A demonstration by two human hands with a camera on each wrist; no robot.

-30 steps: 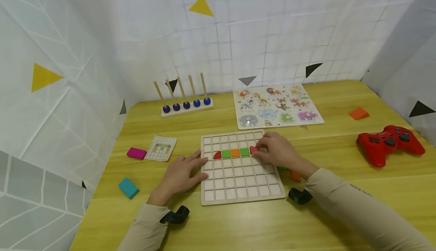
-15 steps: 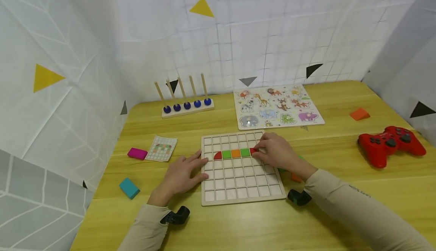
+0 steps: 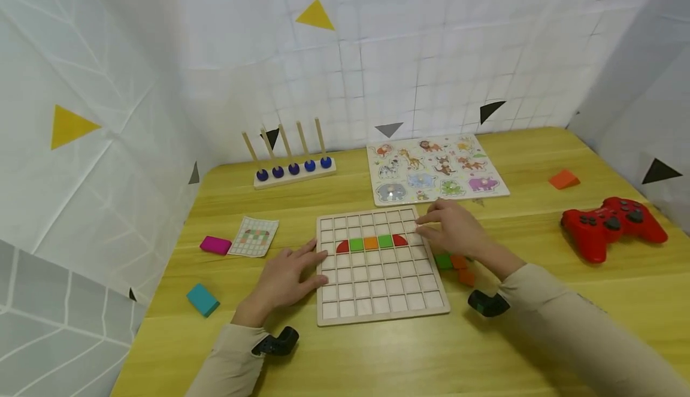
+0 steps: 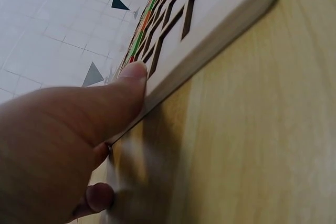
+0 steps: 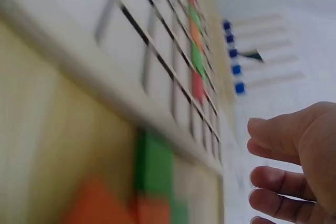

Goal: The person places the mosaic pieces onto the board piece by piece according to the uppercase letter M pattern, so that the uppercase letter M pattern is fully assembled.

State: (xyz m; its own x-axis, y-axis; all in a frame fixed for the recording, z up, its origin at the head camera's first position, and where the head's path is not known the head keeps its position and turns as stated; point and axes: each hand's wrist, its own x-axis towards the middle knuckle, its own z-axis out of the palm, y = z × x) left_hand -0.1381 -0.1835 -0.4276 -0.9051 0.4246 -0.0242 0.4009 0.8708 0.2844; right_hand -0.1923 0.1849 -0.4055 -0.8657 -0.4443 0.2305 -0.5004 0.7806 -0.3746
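A wooden grid board (image 3: 379, 288) lies on the table. Across its upper part runs a row: red quarter-round piece (image 3: 343, 247), green square (image 3: 356, 245), orange square (image 3: 371, 243), another green square (image 3: 385, 241), and a second red quarter-round piece (image 3: 399, 241). My left hand (image 3: 286, 277) rests at the board's left edge, its thumb (image 4: 134, 74) touching the rim in the left wrist view. Over the board's right edge, my right hand (image 3: 453, 229) hovers, holding nothing; loosely bent fingers show in the right wrist view. Loose green (image 3: 444, 261) and orange pieces (image 3: 466, 277) lie below it.
A pattern card (image 3: 253, 238), a magenta block (image 3: 215, 245) and a teal block (image 3: 203, 300) lie left. Behind are a peg stand (image 3: 294, 173) and an animal puzzle (image 3: 436, 169). A red game controller (image 3: 613, 223) and an orange block (image 3: 564, 179) sit right.
The second red quarter-round piece has settled flat into its cell at the row's right end. My right hand has let go and moved right, uncovering loose pieces. The left hand stays put.
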